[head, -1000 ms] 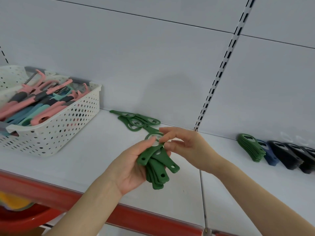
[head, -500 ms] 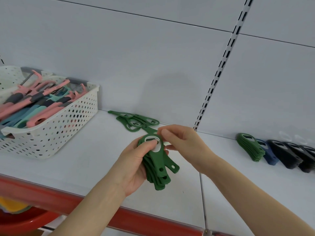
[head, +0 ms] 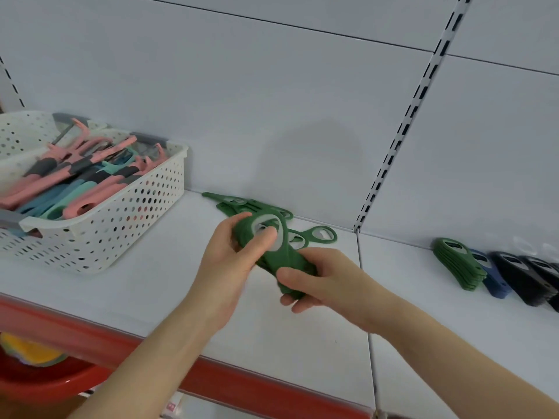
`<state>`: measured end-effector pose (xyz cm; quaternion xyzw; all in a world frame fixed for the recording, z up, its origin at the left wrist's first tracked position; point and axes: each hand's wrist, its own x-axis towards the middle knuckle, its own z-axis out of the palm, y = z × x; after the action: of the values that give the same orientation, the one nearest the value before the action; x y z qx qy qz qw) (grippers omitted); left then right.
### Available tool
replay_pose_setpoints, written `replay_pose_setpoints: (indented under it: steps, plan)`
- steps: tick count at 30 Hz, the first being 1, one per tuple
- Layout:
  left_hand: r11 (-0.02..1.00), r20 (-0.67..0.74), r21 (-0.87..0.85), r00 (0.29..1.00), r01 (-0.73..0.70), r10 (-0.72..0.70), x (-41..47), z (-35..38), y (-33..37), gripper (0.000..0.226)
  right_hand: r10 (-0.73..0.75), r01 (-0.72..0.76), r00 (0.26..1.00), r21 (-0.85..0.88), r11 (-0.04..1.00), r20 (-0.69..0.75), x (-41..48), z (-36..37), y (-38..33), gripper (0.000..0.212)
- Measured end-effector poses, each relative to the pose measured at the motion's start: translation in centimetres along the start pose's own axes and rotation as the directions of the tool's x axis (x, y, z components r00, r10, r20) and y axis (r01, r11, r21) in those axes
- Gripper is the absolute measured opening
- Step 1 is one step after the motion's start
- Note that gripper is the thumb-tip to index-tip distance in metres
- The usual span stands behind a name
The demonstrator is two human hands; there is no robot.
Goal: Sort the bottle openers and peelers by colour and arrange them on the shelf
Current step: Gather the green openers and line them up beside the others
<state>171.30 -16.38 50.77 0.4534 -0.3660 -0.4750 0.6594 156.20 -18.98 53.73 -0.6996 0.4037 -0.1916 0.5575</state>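
A stack of green bottle openers (head: 273, 249) is held above the white shelf (head: 127, 291) by both hands. My left hand (head: 225, 261) grips its upper end, thumb over the ring opening. My right hand (head: 320, 279) grips its lower end from the right. Behind them, several loose green openers (head: 314, 234) lie by the back wall. At the right stand a leaning row of green openers (head: 456, 264), a blue one (head: 491, 278) and black ones (head: 526, 276).
A white perforated basket (head: 115, 219) at the left holds pink, teal and grey-handled peelers (head: 75, 182). The shelf has a red front strip (head: 211, 379). A slotted upright (head: 402, 128) runs up the back wall. A red bowl (head: 39, 379) sits below.
The fanned green openers have been squared into one stack. My right hand moved from the top of the stack down to its lower end; the stack tilted and shifted slightly right.
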Motion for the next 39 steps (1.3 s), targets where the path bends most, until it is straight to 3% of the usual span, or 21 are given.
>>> replay_pose_setpoints:
  steps: [2,4,6,8,10,12,15,19,26,30,32,35,39]
  plan:
    - [0.968,0.087,0.241,0.995,-0.069,0.05,0.4,-1.4,0.3,0.062,-0.107,0.075,0.991,-0.335,0.939,-0.076,0.2,-1.0,0.8,0.011]
    - [0.887,0.201,0.443,0.979,-0.127,0.04,0.5,-2.3,0.4,0.054,-0.224,0.137,0.973,-0.626,0.768,-0.062,0.5,-1.4,1.9,0.022]
    - [0.746,0.284,0.632,0.959,-0.208,0.028,0.5,-2.8,0.0,0.044,-0.287,0.18,0.958,-0.739,0.649,-0.019,0.6,-1.2,2.9,0.035]
    - [0.667,0.34,0.699,0.94,-0.259,0.008,0.3,-2.9,-0.6,0.035,-0.296,0.16,0.954,-0.737,0.657,-0.057,0.5,-0.9,3.8,0.045]
    - [0.66,0.356,0.701,0.935,-0.27,0.004,0.1,-2.9,-1.1,0.028,-0.233,0.084,0.961,-0.641,0.763,-0.152,0.4,-0.9,4.5,0.054]
    - [0.665,0.346,0.7,0.938,-0.262,0.006,0.1,-2.8,-1.5,0.031,-0.128,0.007,0.967,-0.478,0.878,-0.221,0.5,-0.9,5.0,0.065]
    - [0.666,0.313,0.705,0.95,-0.245,0.018,0.3,-2.2,-2.2,0.044,-0.071,-0.018,0.966,-0.34,0.94,-0.25,1.0,-0.2,5.2,0.072]
    - [0.614,0.321,0.736,0.946,-0.285,0.054,0.4,-1.1,-2.9,0.056,-0.12,0.035,0.967,-0.352,0.935,-0.223,1.4,1.0,5.1,0.071]
    - [0.595,0.326,0.734,0.938,-0.327,0.114,0.2,-1.1,-2.6,0.042,-0.214,0.108,0.925,-0.324,0.94,-0.313,1.5,0.4,4.9,0.051]
    - [0.578,0.333,0.765,0.943,-0.282,0.02,0.3,-1.4,-2.5,0.052,-0.179,0.069,0.96,-0.437,0.897,-0.215,1.5,-0.2,5.1,0.052]
    - [0.564,0.327,0.783,0.945,-0.263,-0.012,0.1,-1.3,-2.5,0.057,-0.157,0.052,0.962,-0.414,0.909,-0.223,1.6,-0.3,5.2,0.051]
    - [0.556,0.33,0.78,0.944,-0.287,0.023,0.1,-0.9,-2.6,0.059,-0.176,0.074,0.952,-0.365,0.928,-0.252,1.5,-0.2,5.2,0.049]
    - [0.48,0.349,0.82,0.937,-0.311,0.012,0.4,-1.2,-2.7,0.06,-0.184,0.09,0.967,-0.433,0.897,-0.178,1.3,-0.5,5.5,0.047]
